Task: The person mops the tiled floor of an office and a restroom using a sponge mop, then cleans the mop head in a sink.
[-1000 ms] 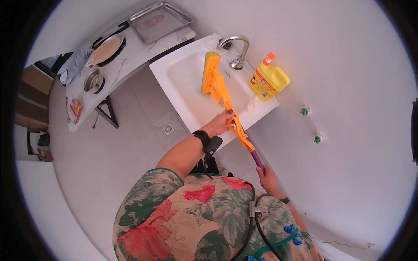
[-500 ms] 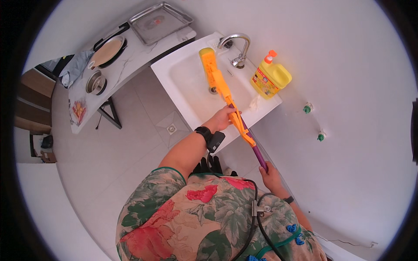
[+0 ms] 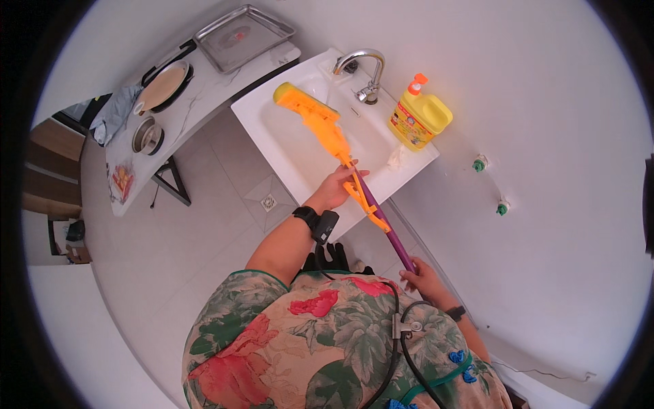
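Observation:
A sponge mop (image 3: 327, 133) with an orange head, a yellow sponge and a purple handle lies slantwise across the white sink (image 3: 272, 140). Its head is over the basin, the sponge toward the far left. Below the head, my left hand (image 3: 332, 187) holds the shaft loosely, fingertips showing past its right side. Beside that hand an orange lever runs along the purple handle. My right hand (image 3: 424, 279) is closed around the lower end of the handle, close to my body. A chrome faucet (image 3: 371, 78) arches at the sink's back edge.
A yellow pump bottle (image 3: 419, 119) stands at the sink's right rim, a pale crumpled cloth (image 3: 397, 157) near it. On the left, a marble-patterned table (image 3: 197, 102) carries a metal tray (image 3: 242, 41), a pan (image 3: 165, 85) and a steel pot (image 3: 147, 136). Green-capped pipe outlets (image 3: 480, 163) jut from the wall.
The mop head has swung left across the basin and turned, showing more of its broad orange side. My left hand has shifted slightly left; my right hand has moved slightly down.

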The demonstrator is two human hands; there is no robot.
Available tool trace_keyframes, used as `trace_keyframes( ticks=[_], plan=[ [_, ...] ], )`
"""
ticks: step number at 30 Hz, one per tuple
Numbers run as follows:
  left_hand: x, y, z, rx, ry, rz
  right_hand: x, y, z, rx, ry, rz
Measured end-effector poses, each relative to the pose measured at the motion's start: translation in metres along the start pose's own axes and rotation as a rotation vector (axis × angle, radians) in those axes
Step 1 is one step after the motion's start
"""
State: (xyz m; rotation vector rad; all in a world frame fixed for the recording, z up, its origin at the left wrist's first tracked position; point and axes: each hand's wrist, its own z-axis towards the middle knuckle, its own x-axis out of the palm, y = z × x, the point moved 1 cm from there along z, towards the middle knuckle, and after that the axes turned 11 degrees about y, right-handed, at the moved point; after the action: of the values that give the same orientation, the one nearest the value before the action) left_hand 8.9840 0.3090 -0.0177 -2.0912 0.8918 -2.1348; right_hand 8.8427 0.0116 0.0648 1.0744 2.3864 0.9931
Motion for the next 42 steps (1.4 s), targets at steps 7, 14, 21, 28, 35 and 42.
trace_keyframes(
  ticks=[7, 14, 21, 28, 35, 42],
  plan=[
    [-0.002, 0.002, -0.006, -0.042, -0.024, -0.036, -0.004, -0.007, -0.004, -0.040, -0.166, -0.484],
    [-0.005, 0.002, -0.005, -0.072, 0.010, 0.042, 0.008, -0.006, -0.010, -0.061, -0.402, -0.659],
    [-0.015, 0.002, 0.018, -0.077, 0.024, 0.136, 0.014, 0.003, -0.015, -0.054, -0.539, -0.720],
    [-0.011, 0.005, 0.056, -0.090, -0.030, 0.030, 0.014, 0.000, -0.013, -0.092, -0.647, -0.726],
    [0.001, -0.004, 0.077, -0.089, -0.127, -0.022, 0.010, 0.002, -0.006, -0.153, -0.652, -0.614],
    [0.005, -0.020, 0.087, -0.080, -0.146, 0.010, 0.008, 0.010, 0.004, -0.161, -0.618, -0.581]
  ],
)
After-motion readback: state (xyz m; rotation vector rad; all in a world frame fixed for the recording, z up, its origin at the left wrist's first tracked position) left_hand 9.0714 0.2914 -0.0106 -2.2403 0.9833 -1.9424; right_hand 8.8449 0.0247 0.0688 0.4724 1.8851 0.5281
